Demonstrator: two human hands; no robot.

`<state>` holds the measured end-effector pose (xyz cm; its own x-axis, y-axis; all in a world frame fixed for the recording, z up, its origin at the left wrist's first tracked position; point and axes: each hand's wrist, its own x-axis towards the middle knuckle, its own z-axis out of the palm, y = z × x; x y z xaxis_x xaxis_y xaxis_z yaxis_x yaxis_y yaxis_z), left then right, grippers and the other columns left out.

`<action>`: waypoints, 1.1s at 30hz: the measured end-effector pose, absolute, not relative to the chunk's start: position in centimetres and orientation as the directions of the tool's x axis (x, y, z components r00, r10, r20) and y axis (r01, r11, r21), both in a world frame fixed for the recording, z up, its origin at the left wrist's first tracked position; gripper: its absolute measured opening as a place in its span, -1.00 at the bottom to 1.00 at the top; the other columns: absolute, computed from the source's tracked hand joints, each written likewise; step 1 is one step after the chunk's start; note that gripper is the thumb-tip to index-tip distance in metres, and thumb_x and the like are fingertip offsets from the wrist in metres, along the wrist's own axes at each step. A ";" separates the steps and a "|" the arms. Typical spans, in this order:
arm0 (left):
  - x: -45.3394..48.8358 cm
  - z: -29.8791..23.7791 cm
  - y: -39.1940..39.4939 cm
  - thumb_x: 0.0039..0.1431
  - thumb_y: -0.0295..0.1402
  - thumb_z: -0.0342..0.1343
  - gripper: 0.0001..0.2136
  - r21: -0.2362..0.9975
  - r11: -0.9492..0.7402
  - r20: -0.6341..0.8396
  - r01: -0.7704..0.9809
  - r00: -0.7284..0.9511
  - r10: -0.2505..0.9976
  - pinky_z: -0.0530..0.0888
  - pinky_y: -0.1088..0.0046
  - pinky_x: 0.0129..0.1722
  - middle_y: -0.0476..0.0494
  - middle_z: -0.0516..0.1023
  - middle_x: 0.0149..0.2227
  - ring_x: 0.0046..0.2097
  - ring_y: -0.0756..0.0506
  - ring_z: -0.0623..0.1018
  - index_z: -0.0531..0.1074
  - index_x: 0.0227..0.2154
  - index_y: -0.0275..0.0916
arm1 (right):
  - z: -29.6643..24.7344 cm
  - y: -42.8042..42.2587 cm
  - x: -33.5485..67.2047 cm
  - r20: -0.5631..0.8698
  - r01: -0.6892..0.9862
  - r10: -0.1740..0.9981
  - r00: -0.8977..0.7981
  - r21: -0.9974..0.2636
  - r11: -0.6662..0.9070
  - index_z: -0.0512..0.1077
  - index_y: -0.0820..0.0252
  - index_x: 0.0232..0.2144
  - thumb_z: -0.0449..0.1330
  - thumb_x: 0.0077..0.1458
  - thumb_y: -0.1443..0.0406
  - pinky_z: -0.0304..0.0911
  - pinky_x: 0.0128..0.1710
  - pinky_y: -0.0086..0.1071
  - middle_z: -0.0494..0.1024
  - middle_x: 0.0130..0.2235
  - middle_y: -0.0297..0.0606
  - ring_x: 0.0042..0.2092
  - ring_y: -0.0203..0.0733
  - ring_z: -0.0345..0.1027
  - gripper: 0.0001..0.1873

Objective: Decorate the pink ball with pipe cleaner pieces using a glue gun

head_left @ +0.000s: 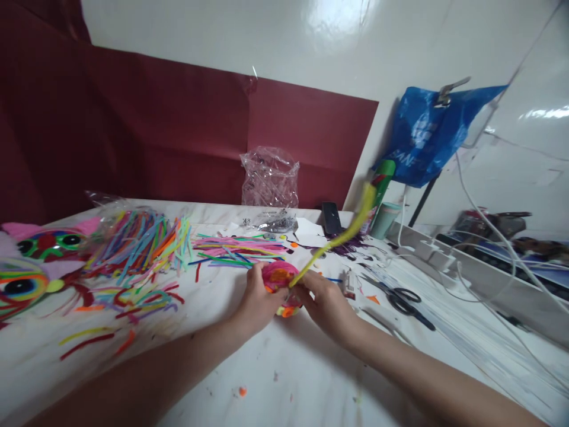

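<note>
Between my hands, above the white table, is a small pink and orange pipe-cleaner craft piece (pixel 280 274). My left hand (pixel 258 299) is closed around its left side, with the thumb across the front. A long yellow pipe cleaner (pixel 340 238) rises from the piece and curves up to the right, its far end blurred. At the base of that stem, my right hand (pixel 328 303) has its fingers pinched together on the yellow pipe cleaner. Part of the craft piece, with orange and pale yellow showing, is covered by my fingers.
Loose pipe cleaners (pixel 240 248) lie beyond my hands, with a bagged bundle (pixel 142 240) at left. Owl-like craft faces (pixel 22 287) sit at the far left. Black-handled scissors (pixel 402 299), a phone (pixel 331 218) and a white power strip (pixel 438 258) with cables are on the right.
</note>
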<state>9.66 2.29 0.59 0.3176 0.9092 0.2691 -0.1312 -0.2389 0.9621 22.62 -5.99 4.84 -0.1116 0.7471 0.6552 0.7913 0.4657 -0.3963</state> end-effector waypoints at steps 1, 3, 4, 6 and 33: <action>9.7 0.5 2.3 -0.17 -0.49 0.24 -0.52 0.962 -0.246 0.272 -0.121 0.316 0.909 0.39 0.20 -0.03 -0.13 0.42 -0.16 -0.06 -0.16 0.45 0.26 -0.12 -0.17 | 4.6 -6.0 22.7 0.662 0.785 0.741 -0.108 -0.401 0.472 0.40 0.15 -0.41 0.02 0.11 0.47 0.27 -0.41 -0.40 0.46 -0.44 -0.27 -0.41 -0.22 0.36 -0.79; 9.7 0.4 2.3 -0.17 -0.49 0.24 -0.50 0.960 -0.269 0.279 -0.075 0.301 0.912 0.38 0.17 -0.02 -0.17 0.39 -0.12 -0.03 -0.18 0.43 0.25 -0.10 -0.18 | 4.2 -5.9 22.7 0.671 0.782 0.732 -0.121 -0.390 0.486 0.40 0.15 -0.42 0.02 0.12 0.46 0.28 -0.38 -0.38 0.47 -0.41 -0.23 -0.38 -0.20 0.37 -0.79; 9.7 0.4 2.2 -0.17 -0.49 0.23 -0.50 0.957 -0.284 0.286 -0.051 0.292 0.913 0.38 0.15 -0.02 -0.18 0.38 -0.10 -0.02 -0.19 0.41 0.25 -0.09 -0.19 | 4.1 -5.8 22.7 0.678 0.788 0.725 -0.125 -0.376 0.488 0.40 0.16 -0.42 0.02 0.13 0.45 0.28 -0.39 -0.38 0.46 -0.41 -0.23 -0.39 -0.20 0.37 -0.80; 9.5 0.4 2.0 -0.16 -0.51 0.22 -0.51 0.949 -0.313 0.308 -0.028 0.288 0.907 0.37 0.15 -0.01 -0.17 0.38 -0.10 -0.01 -0.19 0.40 0.27 -0.10 -0.18 | 4.0 -5.7 22.8 0.688 0.806 0.715 -0.122 -0.352 0.476 0.39 0.17 -0.43 0.04 0.13 0.44 0.25 -0.44 -0.40 0.43 -0.43 -0.23 -0.43 -0.22 0.33 -0.82; 8.7 1.1 2.5 0.11 -0.15 0.11 -0.57 0.939 -0.342 0.317 -0.034 0.467 0.825 0.34 0.19 0.05 -0.27 0.35 0.04 0.08 -0.22 0.37 0.26 0.01 -0.20 | 1.9 -6.6 24.5 0.752 0.841 0.615 -0.238 -0.157 0.517 0.40 0.17 -0.14 0.01 0.22 0.42 0.33 -0.43 -0.40 0.42 -0.29 -0.14 -0.33 -0.21 0.38 -0.77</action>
<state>8.68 2.55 1.06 0.4674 0.8250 0.3175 -0.0338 -0.3422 0.9390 24.55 -6.59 1.90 -0.2379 0.6146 0.7521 0.8414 0.5173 -0.1566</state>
